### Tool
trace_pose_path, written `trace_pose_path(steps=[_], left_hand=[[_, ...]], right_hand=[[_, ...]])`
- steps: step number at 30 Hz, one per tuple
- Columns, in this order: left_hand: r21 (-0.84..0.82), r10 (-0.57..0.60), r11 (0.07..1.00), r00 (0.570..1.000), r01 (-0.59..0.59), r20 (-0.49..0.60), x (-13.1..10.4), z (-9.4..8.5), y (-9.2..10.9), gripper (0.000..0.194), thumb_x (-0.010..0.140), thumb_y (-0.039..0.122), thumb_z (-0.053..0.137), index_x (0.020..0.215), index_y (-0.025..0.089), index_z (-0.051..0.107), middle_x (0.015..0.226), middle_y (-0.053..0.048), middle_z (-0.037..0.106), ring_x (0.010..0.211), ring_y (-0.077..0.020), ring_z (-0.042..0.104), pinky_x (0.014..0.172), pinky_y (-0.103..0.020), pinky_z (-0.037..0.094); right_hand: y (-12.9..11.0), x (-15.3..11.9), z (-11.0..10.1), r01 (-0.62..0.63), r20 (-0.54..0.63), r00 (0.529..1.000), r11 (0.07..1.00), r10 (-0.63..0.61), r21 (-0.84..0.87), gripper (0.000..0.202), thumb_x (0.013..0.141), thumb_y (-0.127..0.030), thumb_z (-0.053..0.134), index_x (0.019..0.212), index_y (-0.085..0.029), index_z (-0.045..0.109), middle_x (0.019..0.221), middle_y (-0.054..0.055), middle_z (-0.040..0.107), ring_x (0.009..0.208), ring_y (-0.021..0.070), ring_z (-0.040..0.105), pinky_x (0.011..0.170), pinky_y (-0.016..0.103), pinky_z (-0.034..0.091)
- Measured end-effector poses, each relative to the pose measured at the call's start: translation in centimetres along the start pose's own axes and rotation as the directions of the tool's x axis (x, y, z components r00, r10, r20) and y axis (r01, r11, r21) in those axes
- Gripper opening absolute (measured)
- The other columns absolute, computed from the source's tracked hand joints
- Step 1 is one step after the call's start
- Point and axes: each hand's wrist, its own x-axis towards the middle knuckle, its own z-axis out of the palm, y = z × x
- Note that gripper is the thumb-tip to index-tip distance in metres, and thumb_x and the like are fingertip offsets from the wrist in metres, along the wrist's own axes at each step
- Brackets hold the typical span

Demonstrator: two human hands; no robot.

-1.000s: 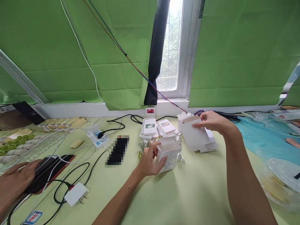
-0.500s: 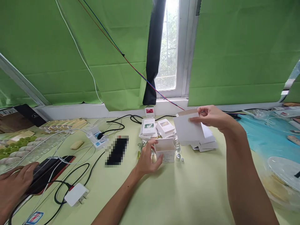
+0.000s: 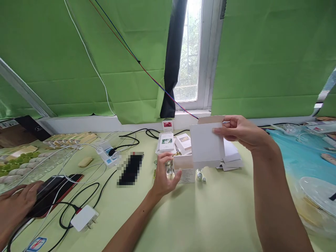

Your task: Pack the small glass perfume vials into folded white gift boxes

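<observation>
Head view: the right hand [image 3: 243,134] pinches a blank white cardboard carton [image 3: 207,145] near its upper edge, raised above the pale green table [image 3: 223,210]. The left hand [image 3: 163,180] curves wide beside an open, printed white box [image 3: 187,176], thumb at its front; whether it grips is unclear. A light pinch should spare the panel creases. Counted: one raised carton, one printed box, three picture-fronted white boxes [image 3: 166,142] visible, one other person's hand [image 3: 21,199].
</observation>
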Motion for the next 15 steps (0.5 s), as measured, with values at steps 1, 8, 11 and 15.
trace_pose_path(steps=[1,8,11,15], left_hand=[[0.002,0.001,1.000,0.999,-0.001,-0.042,-0.1,0.0,-0.1,0.034,0.088,0.033,0.062,0.116,0.022,0.046,0.117,-0.013,0.053,0.111,-0.0267,0.056,0.092,-0.047,0.053],[0.056,0.139,0.990,0.947,-0.128,-0.290,-0.4,-0.1,1.2,0.026,0.096,0.038,0.045,0.113,0.021,0.054,0.109,-0.011,0.058,0.103,-0.0275,0.059,0.087,-0.048,0.053],[0.041,0.201,0.980,0.952,-0.197,-0.229,-0.2,-0.1,2.3,0.028,0.097,0.038,0.040,0.111,0.019,0.056,0.107,-0.011,0.057,0.101,-0.0277,0.059,0.087,-0.050,0.052],[0.023,0.232,0.973,0.960,-0.232,-0.154,-0.2,-0.1,3.3,0.030,0.098,0.039,0.037,0.112,0.019,0.055,0.105,-0.012,0.057,0.097,-0.0275,0.058,0.081,-0.047,0.052]], right_hand=[[0.0,0.0,0.3,0.012,0.025,1.000,1.000,-0.012,0.006,0.046,0.057,-0.044,0.096,0.073,-0.018,0.061,0.062,-0.010,0.023,0.055,0.0063,0.022,0.052,0.028,0.013],[-0.4,0.4,3.0,0.033,0.186,0.982,0.999,-0.030,-0.016,0.040,0.065,-0.041,0.091,0.087,-0.017,0.067,0.058,-0.010,0.030,0.054,0.0067,0.026,0.049,0.026,0.014],[-0.5,0.4,3.7,0.057,0.243,0.969,0.998,-0.047,-0.037,0.039,0.067,-0.041,0.090,0.083,-0.017,0.063,0.058,-0.009,0.035,0.054,0.0066,0.029,0.049,0.025,0.016],[-0.4,0.4,4.1,0.092,0.319,0.945,0.994,-0.069,-0.058,0.041,0.065,-0.040,0.091,0.079,-0.019,0.059,0.056,-0.011,0.036,0.053,0.0062,0.030,0.048,0.023,0.020]])
